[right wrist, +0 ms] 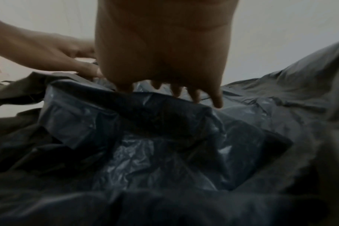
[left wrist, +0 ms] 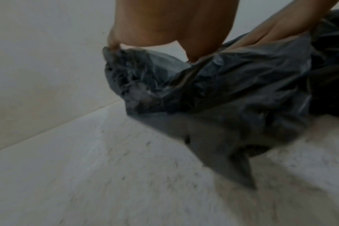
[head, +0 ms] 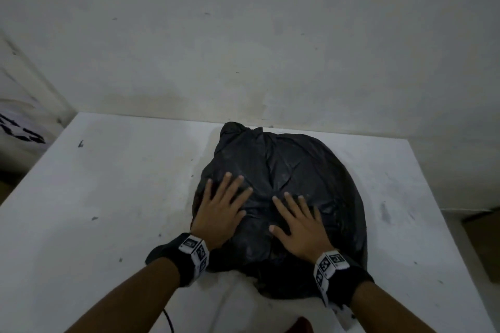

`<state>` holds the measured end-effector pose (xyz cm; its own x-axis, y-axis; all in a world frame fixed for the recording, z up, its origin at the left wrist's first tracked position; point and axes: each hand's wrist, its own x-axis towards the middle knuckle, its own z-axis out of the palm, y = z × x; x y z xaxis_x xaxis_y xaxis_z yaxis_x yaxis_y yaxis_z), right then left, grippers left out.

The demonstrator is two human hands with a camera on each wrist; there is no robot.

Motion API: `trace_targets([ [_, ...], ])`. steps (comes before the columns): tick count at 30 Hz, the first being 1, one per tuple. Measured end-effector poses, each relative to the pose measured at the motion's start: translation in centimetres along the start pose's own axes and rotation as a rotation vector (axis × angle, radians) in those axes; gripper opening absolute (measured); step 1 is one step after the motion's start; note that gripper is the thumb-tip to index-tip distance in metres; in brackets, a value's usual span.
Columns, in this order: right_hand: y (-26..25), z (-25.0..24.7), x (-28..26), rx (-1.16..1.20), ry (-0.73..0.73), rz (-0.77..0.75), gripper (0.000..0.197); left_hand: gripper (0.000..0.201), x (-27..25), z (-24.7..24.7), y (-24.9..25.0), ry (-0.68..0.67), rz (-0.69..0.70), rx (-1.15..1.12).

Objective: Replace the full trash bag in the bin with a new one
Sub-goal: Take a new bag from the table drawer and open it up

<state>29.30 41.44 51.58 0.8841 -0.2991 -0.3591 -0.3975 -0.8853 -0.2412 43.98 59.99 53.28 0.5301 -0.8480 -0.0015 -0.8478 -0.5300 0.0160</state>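
A scuffed white worktop stands against a bare wall. On it lies a black trash bag, spread out near the middle. The left hand lies flat on the bag's near left part, fingers straight and released, and the right hand beside it does the same. They seem to be smoothing the new bag; next its mouth needs finding and opening. No bin is in sight.
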Motion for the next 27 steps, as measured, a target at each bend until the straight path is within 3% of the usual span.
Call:
trace_targets([
  [2,1.1,0.4,-0.2,-0.036,-0.084,0.105,0.071,0.059,0.2,0.7,0.0,-0.292,-0.102,0.015],
  [4,2.1,0.0,-0.1,-0.046,-0.277,0.186,0.066,0.062,0.4,1.3,-0.8,-0.618,-0.35,-0.075],
  [6,1.7,-1.1,-0.1,0.028,-0.316,0.214,0.068,0.063,0.8,1.2,-1.4,-0.723,-0.427,-0.162],
  [8,0.1,-2.2,-0.5,0.116,-0.199,0.186,0.081,0.06,1.0,0.8,-1.3,-0.647,-0.394,-0.233],
  [10,-1.7,-2.5,-1.4,0.128,-0.102,0.072,0.091,0.052,1.1,0.2,-1.0,-0.476,-0.368,-0.263],
  [13,-3.5,-1.0,-2.6,0.032,-0.224,-0.072,0.097,0.039,0.1,0.2,-1.0,-0.253,-0.401,-0.352],
  [14,-3.8,-0.4,-2.6,-0.012,-0.252,-0.092,0.095,0.036,-0.2,0.3,-1.2,-0.19,-0.417,-0.401],
  [16,-4.1,0.1,-1.9,-0.068,-0.21,-0.115,0.071,0.037,-0.8,0.3,-1.6,-0.049,-0.432,-0.503],
  [19,-4.3,-1.5,0.6,0.289,-0.113,0.023,0.042,0.058,-1.3,-0.8,-2.3,0.142,-0.395,-0.561],
  [23,-4.0,-6.6,4.4,0.883,-0.099,0.245,0.039,0.068,-1.8,-2.1,-2.5,0.338,-0.381,-0.622],
  [25,-3.8,-8.7,5.7,1.085,-0.043,0.3,0.044,0.077,-2.0,-2.7,-1.4,0.413,-0.49,-0.777],
  [27,-4.0,-10.7,6.4,1.193,0.012,0.329,0.047,0.087,-1.9,-3.6,0.0,0.443,-0.707,-1.072],
])
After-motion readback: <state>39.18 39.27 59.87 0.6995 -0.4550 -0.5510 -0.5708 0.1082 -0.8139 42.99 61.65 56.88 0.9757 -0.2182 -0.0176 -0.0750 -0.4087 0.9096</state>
